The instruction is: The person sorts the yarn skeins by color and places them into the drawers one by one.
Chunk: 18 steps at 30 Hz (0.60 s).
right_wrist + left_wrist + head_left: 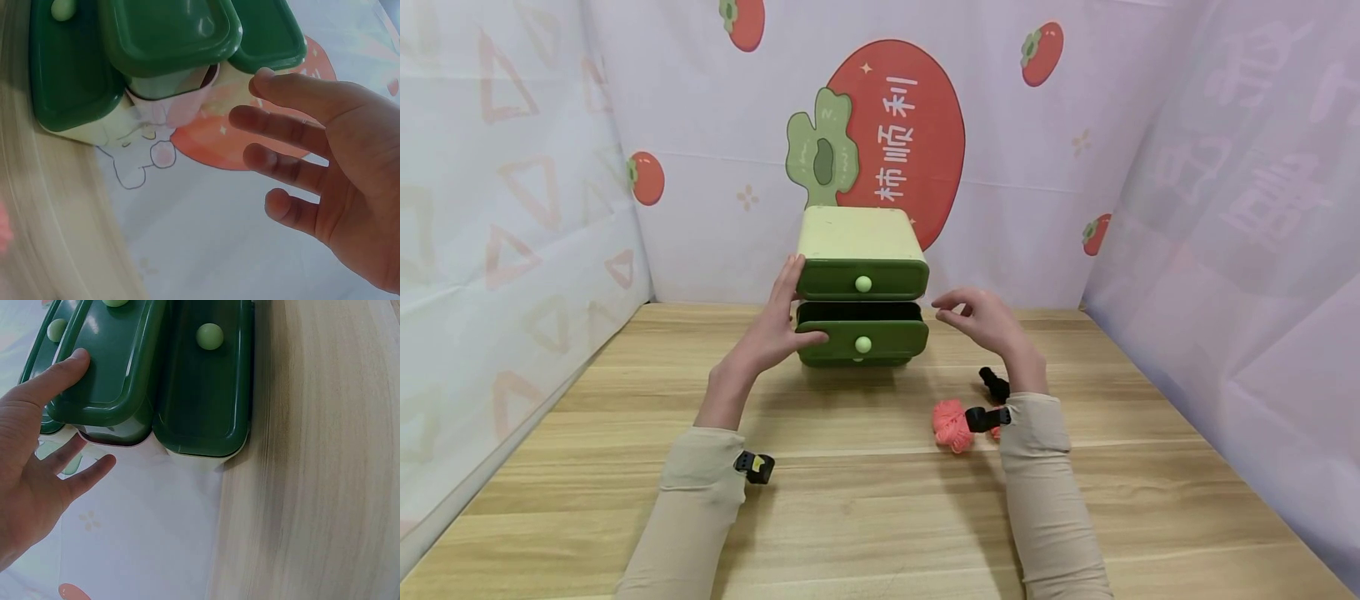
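Observation:
A small cabinet (859, 232) with a cream top and three green drawers stands at the back of the table. Its middle drawer (887, 337) is pulled partway out; the top drawer (823, 281) and the bottom drawer (200, 394) are closed. Each has a pale green round knob. At the cabinet's left side is my left hand (767, 329), thumb lying over the middle drawer's front, fingers extended along the side. Near the right side, apart from the cabinet, my right hand (988, 321) is held in the air with loosely bent fingers and nothing in them.
A coral-pink yarn bundle (951, 425) lies on the wooden table (865, 517) beside the right forearm. A black item (994, 383), partly behind that arm, lies close by. Printed fabric walls (715, 233) enclose the table at the back and both sides.

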Motion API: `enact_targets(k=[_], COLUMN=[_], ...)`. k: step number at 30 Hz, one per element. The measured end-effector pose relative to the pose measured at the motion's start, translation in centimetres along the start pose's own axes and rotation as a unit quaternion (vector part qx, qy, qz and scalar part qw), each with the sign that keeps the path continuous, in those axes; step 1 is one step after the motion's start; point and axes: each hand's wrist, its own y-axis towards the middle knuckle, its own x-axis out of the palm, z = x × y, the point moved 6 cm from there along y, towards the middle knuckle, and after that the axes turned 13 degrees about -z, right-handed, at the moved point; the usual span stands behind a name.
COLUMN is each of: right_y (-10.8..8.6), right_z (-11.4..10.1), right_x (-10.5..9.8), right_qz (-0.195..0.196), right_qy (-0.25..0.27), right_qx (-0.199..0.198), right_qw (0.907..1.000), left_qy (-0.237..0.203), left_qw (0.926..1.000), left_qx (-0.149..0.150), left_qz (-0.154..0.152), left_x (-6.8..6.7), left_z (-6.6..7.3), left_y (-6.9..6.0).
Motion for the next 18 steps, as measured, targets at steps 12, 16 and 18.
enact_targets(k=[12,16,18], right_y=[-1.2,-1.9,-2.2], right_z=[3.1,4.4,5.0], right_x=[0.2,0.3,0.3], right_qz=[-0.057,-0.076,-0.086], right_qy=[0.061,0.075,0.079], right_qx=[0.048,0.076,0.084], right_qw=[0.9953,0.9915,0.9896], left_qy=[0.003,0.005,0.007], left_qw=[1.0,1.0,1.0], left_qx=[0.007,0.007,0.006], left_qz=[0.001,0.002,0.002], left_x=[0.0,0.0,0.0], left_z=[0.1,0.0,-0.1], left_y=[0.0,0.0,0.0])
